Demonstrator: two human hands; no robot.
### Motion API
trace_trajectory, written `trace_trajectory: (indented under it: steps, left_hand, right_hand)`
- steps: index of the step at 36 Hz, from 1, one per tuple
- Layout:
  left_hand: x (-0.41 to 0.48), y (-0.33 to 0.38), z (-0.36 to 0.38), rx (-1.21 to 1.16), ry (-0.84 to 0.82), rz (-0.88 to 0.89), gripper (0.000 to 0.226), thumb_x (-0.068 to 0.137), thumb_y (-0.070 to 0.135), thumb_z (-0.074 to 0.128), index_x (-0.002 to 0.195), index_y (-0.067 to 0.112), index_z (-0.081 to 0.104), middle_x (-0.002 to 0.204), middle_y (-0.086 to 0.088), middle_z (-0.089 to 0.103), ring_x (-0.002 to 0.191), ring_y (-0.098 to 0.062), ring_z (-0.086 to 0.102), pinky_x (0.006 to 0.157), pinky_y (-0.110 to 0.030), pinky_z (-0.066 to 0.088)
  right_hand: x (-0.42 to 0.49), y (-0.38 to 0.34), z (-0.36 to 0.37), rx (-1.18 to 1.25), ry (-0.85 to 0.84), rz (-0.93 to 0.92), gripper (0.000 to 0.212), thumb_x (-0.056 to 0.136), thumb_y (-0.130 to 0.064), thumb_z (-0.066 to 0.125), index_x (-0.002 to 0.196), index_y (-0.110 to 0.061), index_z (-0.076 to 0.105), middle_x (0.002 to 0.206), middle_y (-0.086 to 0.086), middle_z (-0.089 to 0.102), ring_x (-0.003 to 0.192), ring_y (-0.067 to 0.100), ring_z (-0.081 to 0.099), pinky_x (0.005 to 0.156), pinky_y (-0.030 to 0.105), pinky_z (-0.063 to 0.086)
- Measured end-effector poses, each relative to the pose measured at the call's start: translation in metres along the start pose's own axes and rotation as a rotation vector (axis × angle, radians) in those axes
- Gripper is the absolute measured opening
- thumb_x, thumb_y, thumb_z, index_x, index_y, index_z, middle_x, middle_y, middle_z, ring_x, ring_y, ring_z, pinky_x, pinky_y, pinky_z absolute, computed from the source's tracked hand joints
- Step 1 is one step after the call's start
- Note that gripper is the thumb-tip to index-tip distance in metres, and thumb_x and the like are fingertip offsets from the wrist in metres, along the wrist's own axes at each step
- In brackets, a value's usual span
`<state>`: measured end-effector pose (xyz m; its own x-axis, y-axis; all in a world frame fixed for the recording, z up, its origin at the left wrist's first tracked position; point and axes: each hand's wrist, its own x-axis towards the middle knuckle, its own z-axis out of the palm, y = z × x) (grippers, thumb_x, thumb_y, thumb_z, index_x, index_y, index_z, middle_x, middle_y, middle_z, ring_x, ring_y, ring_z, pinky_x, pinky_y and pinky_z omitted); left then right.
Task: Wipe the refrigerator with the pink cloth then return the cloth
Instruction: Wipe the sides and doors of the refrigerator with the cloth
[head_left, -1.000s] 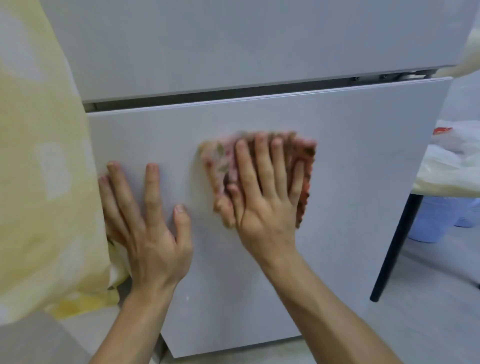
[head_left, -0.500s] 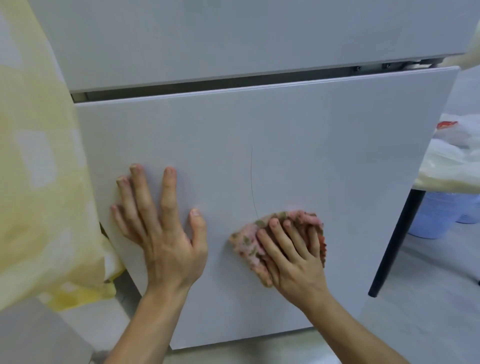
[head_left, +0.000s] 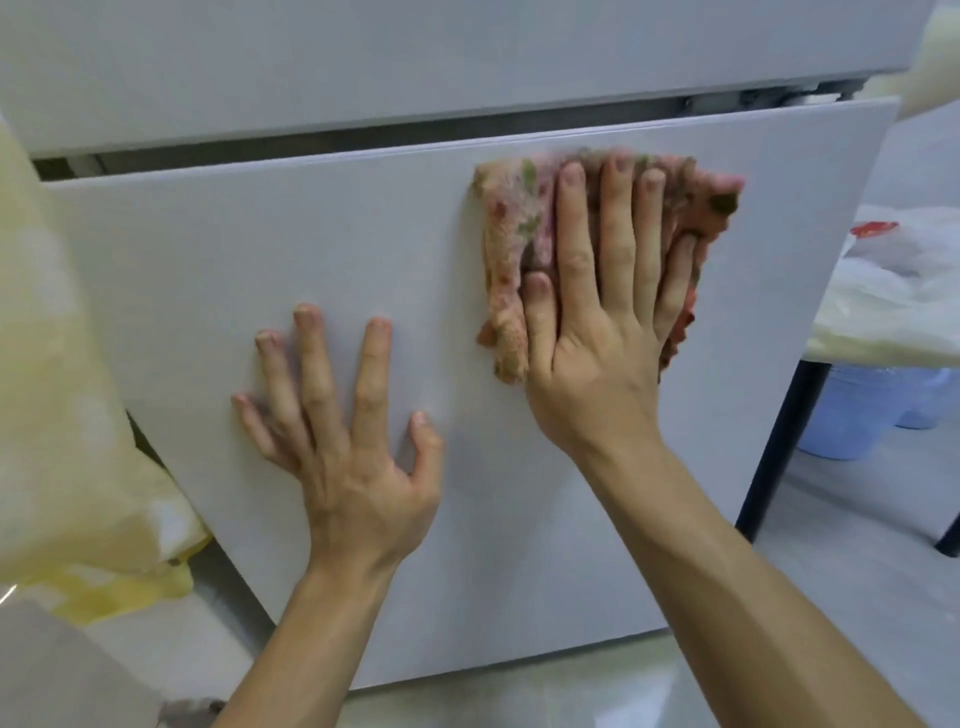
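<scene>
Your left hand (head_left: 353, 457) lies flat on the refrigerator's lower door (head_left: 208, 249), left of the door's middle and about halfway down. Its fingers are spread and straight and grip nothing. I judge that it steadies the door so it does not rock under the wipe.

To its right, the pink cloth (head_left: 511, 234) is bunched flat against the door just under the top edge, toward the top right corner. Your right hand (head_left: 597, 338) covers it with straight fingers laid side by side, pressing rather than clutching. A flat palm spreads the pressure over the whole cloth, which probably suits broad strokes. The two hands are apart, with bare door between them. The wiping looks under way, and the cloth's return is not yet done.

The door is pale grey and matt. A dark gap separates its top edge from the upper door (head_left: 467, 62). Fine smears would be too faint to tell.

A yellow patterned fabric (head_left: 62, 364) hangs just beside the door's left edge. Past the right edge, a black table leg (head_left: 774, 447) stands on the pale floor (head_left: 831, 545), white plastic bags (head_left: 893, 291) lie on the table above, and pale blue tubs (head_left: 852, 410) sit beneath it.
</scene>
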<state>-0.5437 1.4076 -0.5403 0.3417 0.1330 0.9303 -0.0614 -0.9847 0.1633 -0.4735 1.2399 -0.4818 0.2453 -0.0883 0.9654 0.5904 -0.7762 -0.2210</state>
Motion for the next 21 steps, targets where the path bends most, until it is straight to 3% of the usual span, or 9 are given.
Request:
trace_trajectory:
  steps: [7,13,18,21]
  left_hand:
    - [-0.003,0.0,0.005,0.019,-0.021,0.035,0.079,0.09,0.036,0.06,0.164,0.022,0.034,0.172,-0.021,0.016,0.158,-0.05,0.011,0.122,-0.075,0.003]
    - [-0.005,-0.002,0.008,0.053,-0.007,0.047,0.08,0.089,0.041,0.062,0.163,0.021,0.038,0.172,-0.023,0.018,0.158,-0.05,0.012,0.121,-0.077,0.006]
    - [-0.003,0.002,0.011,0.057,0.009,0.084,0.078,0.09,0.039,0.061,0.163,0.026,0.038,0.175,-0.015,0.012,0.159,-0.049,0.011,0.117,-0.08,0.006]
    - [-0.001,0.013,0.014,0.036,0.021,0.104,0.079,0.087,0.034,0.061,0.162,0.025,0.039,0.174,-0.017,0.015,0.159,-0.048,0.012,0.118,-0.079,0.006]
  right_hand:
    - [-0.037,0.018,0.005,-0.032,0.013,-0.091,0.054,0.113,-0.032,0.034,0.164,-0.017,0.025,0.17,0.01,0.025,0.161,0.031,0.018,0.129,0.057,0.007]
    - [-0.141,0.08,0.002,-0.111,-0.171,-0.233,0.063,0.11,-0.04,0.035,0.168,-0.028,0.015,0.177,-0.002,0.003,0.164,0.021,0.006,0.131,0.053,0.0]
    - [-0.125,0.087,-0.005,-0.082,-0.195,-0.251,0.058,0.113,-0.042,0.031,0.168,-0.034,0.015,0.177,-0.007,0.004,0.163,0.018,0.007,0.131,0.052,0.001]
    - [-0.079,0.083,-0.01,-0.044,-0.114,-0.165,0.057,0.113,-0.039,0.03,0.168,-0.034,0.013,0.177,-0.005,0.003,0.163,0.019,0.005,0.13,0.053,0.001]
